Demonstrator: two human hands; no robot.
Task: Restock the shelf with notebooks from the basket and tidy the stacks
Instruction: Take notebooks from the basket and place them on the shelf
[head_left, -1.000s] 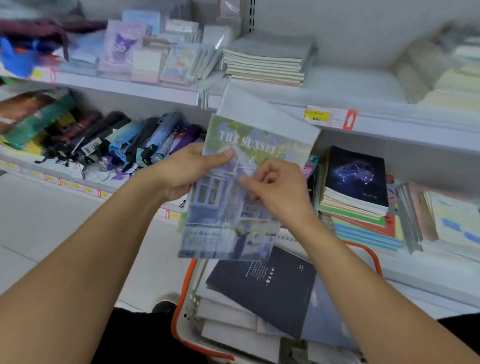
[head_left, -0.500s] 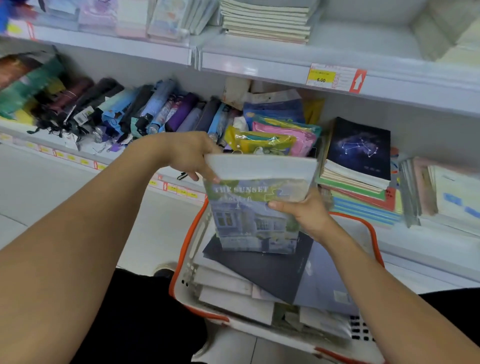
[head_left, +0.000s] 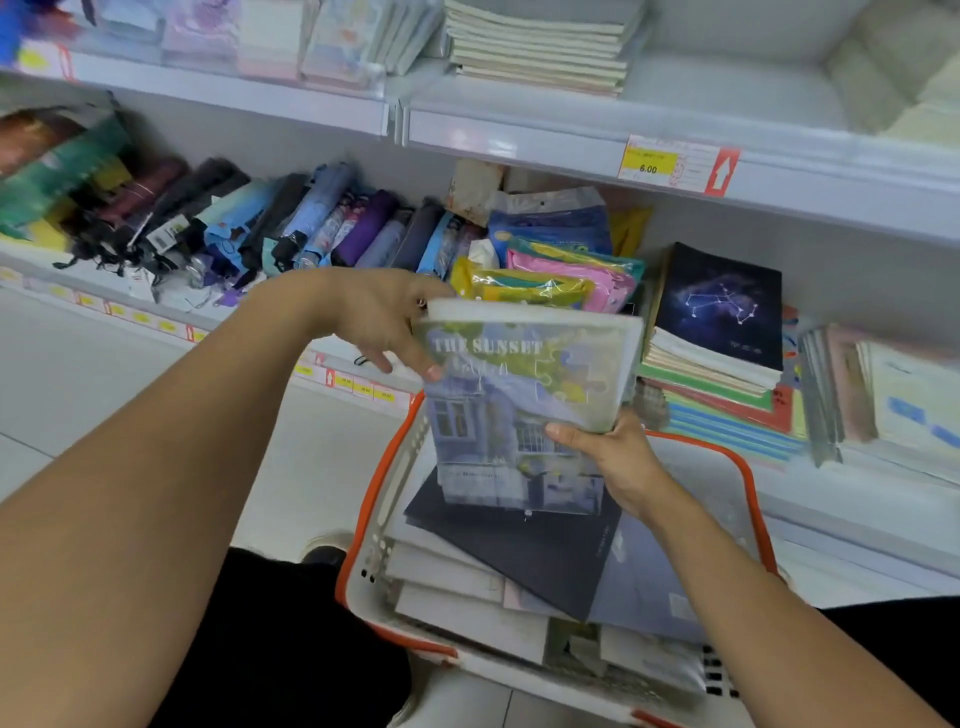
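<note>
I hold a stack of "The Sunset" notebooks (head_left: 514, 410) with a house on the cover, tilted above the basket (head_left: 387, 483). My left hand (head_left: 387, 325) grips its upper left corner. My right hand (head_left: 610, 457) holds its lower right edge, thumb on the cover. The white basket with an orange rim holds several more notebooks, a dark one (head_left: 524, 551) on top. On the lower shelf to the right lies a stack topped by a dark constellation notebook (head_left: 719, 304).
Folded umbrellas (head_left: 291, 223) fill the lower shelf on the left, coloured plastic pouches (head_left: 566, 265) lie behind my stack. The upper shelf (head_left: 519, 140) carries a pale notebook pile (head_left: 540, 52) and a 6.00 price tag (head_left: 649, 163). Pale notebooks (head_left: 893, 395) lie far right.
The notebooks came down from in front of the upper shelf to just above the basket. My right hand shifted from the cover's middle to the lower right edge; the view tilted downward.
</note>
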